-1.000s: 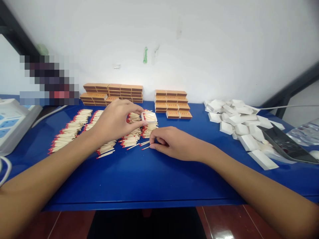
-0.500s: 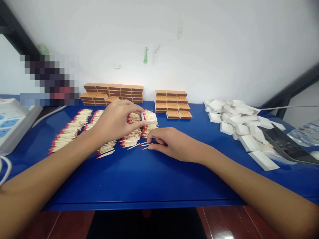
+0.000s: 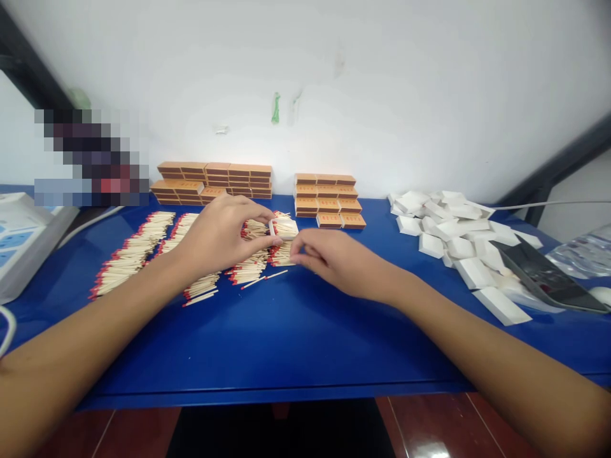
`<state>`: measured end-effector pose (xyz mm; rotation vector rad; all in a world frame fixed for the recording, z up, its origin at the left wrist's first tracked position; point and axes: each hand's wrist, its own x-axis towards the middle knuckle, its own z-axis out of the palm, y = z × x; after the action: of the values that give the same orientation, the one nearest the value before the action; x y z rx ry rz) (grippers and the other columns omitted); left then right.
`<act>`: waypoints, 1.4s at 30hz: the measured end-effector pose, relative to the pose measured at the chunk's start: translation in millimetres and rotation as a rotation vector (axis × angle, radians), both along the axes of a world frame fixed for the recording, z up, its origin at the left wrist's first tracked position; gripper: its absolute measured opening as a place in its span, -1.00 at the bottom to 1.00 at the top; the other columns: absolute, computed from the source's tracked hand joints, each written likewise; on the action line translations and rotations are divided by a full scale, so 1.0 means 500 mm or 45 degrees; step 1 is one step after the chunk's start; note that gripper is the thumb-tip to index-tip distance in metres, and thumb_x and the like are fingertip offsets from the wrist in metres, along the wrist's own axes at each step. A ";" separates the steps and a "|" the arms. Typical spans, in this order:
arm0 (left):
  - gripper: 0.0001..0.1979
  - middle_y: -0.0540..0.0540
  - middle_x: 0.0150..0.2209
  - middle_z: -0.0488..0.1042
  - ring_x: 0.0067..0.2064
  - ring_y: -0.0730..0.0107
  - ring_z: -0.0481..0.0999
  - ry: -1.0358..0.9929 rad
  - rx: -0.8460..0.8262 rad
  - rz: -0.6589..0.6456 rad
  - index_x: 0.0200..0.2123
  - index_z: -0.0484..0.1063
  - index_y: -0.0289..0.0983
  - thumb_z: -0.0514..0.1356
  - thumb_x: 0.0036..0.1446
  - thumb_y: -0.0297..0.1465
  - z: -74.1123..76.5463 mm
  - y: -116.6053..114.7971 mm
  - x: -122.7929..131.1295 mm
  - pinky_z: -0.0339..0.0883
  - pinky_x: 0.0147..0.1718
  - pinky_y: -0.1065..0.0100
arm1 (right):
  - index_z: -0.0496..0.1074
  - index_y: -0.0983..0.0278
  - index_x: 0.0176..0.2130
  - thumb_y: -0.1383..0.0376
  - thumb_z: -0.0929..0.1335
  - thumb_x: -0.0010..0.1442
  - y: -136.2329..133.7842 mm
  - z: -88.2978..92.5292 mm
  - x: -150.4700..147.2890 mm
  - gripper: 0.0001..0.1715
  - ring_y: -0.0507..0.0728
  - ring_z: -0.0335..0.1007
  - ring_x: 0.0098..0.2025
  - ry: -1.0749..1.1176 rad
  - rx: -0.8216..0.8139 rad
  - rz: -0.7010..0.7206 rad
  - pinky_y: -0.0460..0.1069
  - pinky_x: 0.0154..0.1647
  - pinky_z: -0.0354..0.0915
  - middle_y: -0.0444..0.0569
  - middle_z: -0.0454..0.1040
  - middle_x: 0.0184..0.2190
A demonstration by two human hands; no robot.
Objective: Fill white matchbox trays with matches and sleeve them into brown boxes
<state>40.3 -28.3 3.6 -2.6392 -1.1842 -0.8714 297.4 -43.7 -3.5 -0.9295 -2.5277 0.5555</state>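
Observation:
A white matchbox tray (image 3: 283, 228) with matches in it is pinched between the thumb and fingers of my left hand (image 3: 224, 230), above the matches. Close to its right, my right hand (image 3: 334, 257) is closed at the fingertips, over the right end of the match rows; what it pinches, if anything, is too small to make out. Red-tipped matches (image 3: 131, 254) lie in several slanting rows on the blue table (image 3: 286, 343). Two loose matches (image 3: 264, 278) lie in front of the rows.
Orange-brown matchboxes (image 3: 214, 178) stand stacked along the wall, with a second stack (image 3: 329, 197) to their right. White trays (image 3: 449, 222) are heaped at the right, beside a dark phone (image 3: 548, 273) and clear plastic (image 3: 582, 254). A white power strip (image 3: 19, 238) sits at far left.
My right hand has moved up and slightly right, toward the tray. Some of the loose matches that were at its fingertips are gone from the table. My left hand still holds the tray.

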 end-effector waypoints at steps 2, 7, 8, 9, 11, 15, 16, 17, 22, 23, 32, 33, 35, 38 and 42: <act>-0.60 -0.10 -0.13 0.74 -0.08 0.07 0.69 -0.033 -0.015 -0.030 -0.06 0.68 -0.18 0.41 0.25 -0.01 0.001 -0.005 0.006 0.42 -0.03 0.15 | 0.44 0.27 -0.17 0.29 0.33 0.50 0.015 -0.004 0.007 -0.86 0.07 0.24 -0.35 0.125 0.119 -0.107 -0.01 -0.25 0.07 -0.13 0.42 -0.38; -0.61 -0.07 -0.15 0.74 -0.15 0.18 0.69 -0.092 -0.028 -0.146 -0.14 0.68 -0.20 0.39 0.27 0.01 -0.001 -0.018 0.023 0.40 -0.04 0.19 | 0.43 0.27 -0.18 0.29 0.35 0.46 0.033 -0.019 0.010 -0.88 0.05 0.14 -0.41 0.244 0.261 -0.261 -0.02 -0.30 0.03 -0.19 0.32 -0.44; -0.62 -0.07 -0.14 0.74 -0.15 0.18 0.69 -0.096 -0.027 -0.159 -0.15 0.67 -0.20 0.38 0.29 0.01 -0.002 -0.019 0.025 0.39 -0.04 0.19 | 0.44 0.27 -0.19 0.29 0.36 0.46 0.033 -0.022 0.009 -0.88 0.05 0.12 -0.42 0.246 0.269 -0.258 -0.02 -0.31 0.03 -0.19 0.30 -0.45; -0.62 -0.08 -0.13 0.74 -0.15 0.19 0.68 -0.099 -0.023 -0.168 -0.15 0.67 -0.20 0.37 0.30 0.00 -0.002 -0.021 0.026 0.39 -0.04 0.20 | 0.45 0.27 -0.19 0.29 0.36 0.46 0.032 -0.023 0.008 -0.88 0.05 0.11 -0.43 0.245 0.276 -0.248 -0.02 -0.31 0.02 -0.20 0.29 -0.46; -0.61 -0.07 -0.14 0.74 -0.14 0.18 0.68 -0.097 -0.015 -0.170 -0.15 0.67 -0.20 0.36 0.31 0.02 0.000 -0.022 0.026 0.38 -0.07 0.21 | 0.47 0.27 -0.19 0.30 0.37 0.44 0.029 -0.024 0.007 -0.88 0.04 0.10 -0.44 0.240 0.296 -0.230 -0.02 -0.33 0.02 -0.21 0.27 -0.48; -0.58 -0.05 -0.17 0.75 -0.15 0.18 0.70 -0.127 -0.034 -0.115 -0.11 0.68 -0.20 0.38 0.27 0.03 0.007 -0.021 0.023 0.40 -0.09 0.23 | 0.50 0.28 -0.19 0.31 0.39 0.43 0.023 -0.019 0.008 -0.90 0.02 0.11 -0.46 0.277 0.374 -0.211 -0.02 -0.36 0.01 -0.23 0.23 -0.51; -0.58 -0.05 -0.15 0.75 -0.13 0.16 0.70 -0.135 -0.040 -0.097 -0.10 0.68 -0.20 0.39 0.26 0.03 0.009 -0.020 0.021 0.40 -0.08 0.22 | 0.50 0.28 -0.19 0.31 0.38 0.43 0.022 -0.019 0.007 -0.90 0.02 0.11 -0.47 0.294 0.390 -0.196 -0.02 -0.37 0.01 -0.24 0.22 -0.52; -0.59 -0.05 -0.14 0.75 -0.12 0.15 0.70 -0.137 -0.043 -0.084 -0.09 0.68 -0.19 0.40 0.26 0.02 0.010 -0.018 0.019 0.41 -0.06 0.22 | 0.50 0.28 -0.18 0.30 0.38 0.44 0.020 -0.019 0.006 -0.88 0.02 0.10 -0.47 0.310 0.397 -0.174 -0.03 -0.37 0.01 -0.24 0.20 -0.52; -0.61 -0.08 -0.11 0.75 -0.06 0.10 0.70 -0.088 -0.023 -0.051 -0.06 0.67 -0.18 0.37 0.29 -0.01 0.004 -0.006 0.007 0.42 -0.04 0.17 | 0.52 0.28 -0.14 0.31 0.40 0.44 0.004 -0.027 -0.006 -0.91 0.01 0.12 -0.45 0.177 0.208 0.007 -0.04 -0.34 0.05 -0.24 0.23 -0.48; -0.62 -0.08 -0.10 0.74 -0.05 0.09 0.70 -0.077 -0.019 -0.044 -0.06 0.67 -0.18 0.37 0.29 -0.01 0.003 -0.004 0.004 0.42 -0.04 0.16 | 0.52 0.28 -0.14 0.32 0.41 0.43 0.001 -0.029 -0.009 -0.94 0.01 0.13 -0.44 0.117 0.146 0.033 -0.04 -0.32 0.07 -0.23 0.25 -0.47; -0.64 -0.12 -0.07 0.73 -0.01 0.02 0.67 -0.004 -0.032 -0.025 -0.04 0.66 -0.21 0.37 0.29 -0.07 0.000 -0.003 0.005 0.40 0.02 0.08 | 0.48 0.27 -0.22 0.35 0.40 0.46 -0.014 -0.032 -0.032 -0.87 0.03 0.22 -0.39 -0.050 -0.089 0.143 -0.04 -0.25 0.12 -0.21 0.34 -0.45; -0.65 -0.12 -0.07 0.72 0.00 0.02 0.66 -0.004 -0.032 -0.029 -0.05 0.66 -0.21 0.37 0.29 -0.08 0.000 -0.003 0.005 0.40 0.02 0.07 | 0.48 0.27 -0.21 0.34 0.39 0.47 -0.016 -0.034 -0.037 -0.87 0.03 0.22 -0.38 -0.048 -0.091 0.155 -0.04 -0.25 0.12 -0.20 0.35 -0.44; -0.65 -0.14 -0.07 0.72 0.00 0.00 0.66 -0.007 -0.029 -0.028 -0.05 0.66 -0.22 0.38 0.29 -0.09 -0.001 -0.004 0.005 0.39 0.02 0.07 | 0.48 0.27 -0.19 0.31 0.39 0.48 -0.020 -0.041 -0.048 -0.87 0.03 0.23 -0.38 -0.038 -0.091 0.156 -0.05 -0.26 0.12 -0.20 0.36 -0.43; -0.64 -0.14 -0.08 0.72 -0.02 0.01 0.66 -0.012 -0.038 -0.023 -0.05 0.66 -0.22 0.37 0.29 -0.08 -0.001 -0.002 0.003 0.40 -0.01 0.08 | 0.49 0.26 -0.12 0.29 0.41 0.47 -0.023 -0.051 -0.060 -0.93 0.02 0.21 -0.40 0.000 -0.062 0.128 -0.05 -0.27 0.11 -0.21 0.36 -0.42; -0.64 -0.13 -0.08 0.72 -0.04 0.03 0.66 -0.004 -0.049 -0.018 -0.05 0.66 -0.22 0.36 0.30 -0.06 0.002 0.002 0.001 0.39 -0.04 0.11 | 0.50 0.25 -0.06 0.28 0.42 0.47 -0.021 -0.055 -0.064 -0.92 0.02 0.21 -0.40 0.026 -0.020 0.127 -0.05 -0.27 0.11 -0.21 0.36 -0.41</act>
<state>41.1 -27.5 4.5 -2.6805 -1.1960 -0.8640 265.2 -54.4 -30.8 -0.8021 -2.5658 0.6129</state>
